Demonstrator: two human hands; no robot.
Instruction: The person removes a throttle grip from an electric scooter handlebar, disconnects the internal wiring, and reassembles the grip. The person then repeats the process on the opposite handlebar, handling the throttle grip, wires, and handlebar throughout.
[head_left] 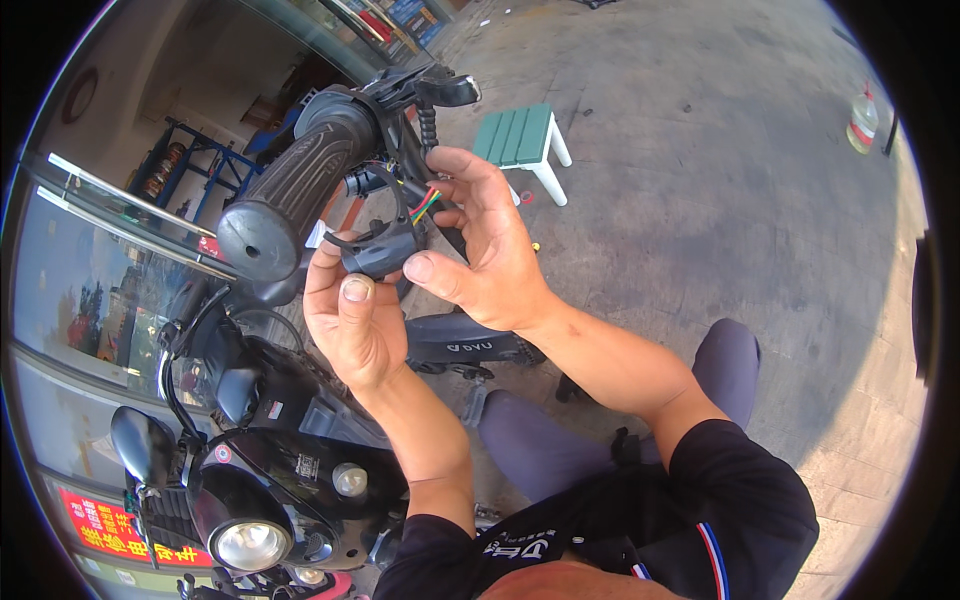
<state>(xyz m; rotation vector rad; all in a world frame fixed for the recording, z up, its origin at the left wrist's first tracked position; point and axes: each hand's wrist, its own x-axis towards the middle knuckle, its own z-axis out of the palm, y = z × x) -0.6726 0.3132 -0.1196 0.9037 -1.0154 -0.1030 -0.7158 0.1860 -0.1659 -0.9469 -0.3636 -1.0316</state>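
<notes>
Between my hands is a black curved plastic housing (383,252) with an open ring shape, below a handlebar with a ribbed black rubber grip (300,190). My left hand (352,318) pinches the housing from its lower left, thumb in front and fingers behind. On the other side, my right hand (488,245) has its thumb at the housing's right end, with its fingers curled behind. Thin red, yellow and green wires (426,206) run past those fingertips. A black brake lever assembly (415,90) sits above the grip. The fingers partly hide the housing's back.
A black scooter (290,490) with a round headlight and mirror stands at lower left, close to my left forearm. Beyond the handlebar is a green-topped stool (516,137) with white legs. A plastic bottle (862,118) stands far right. Glass shop panels (90,310) line the left.
</notes>
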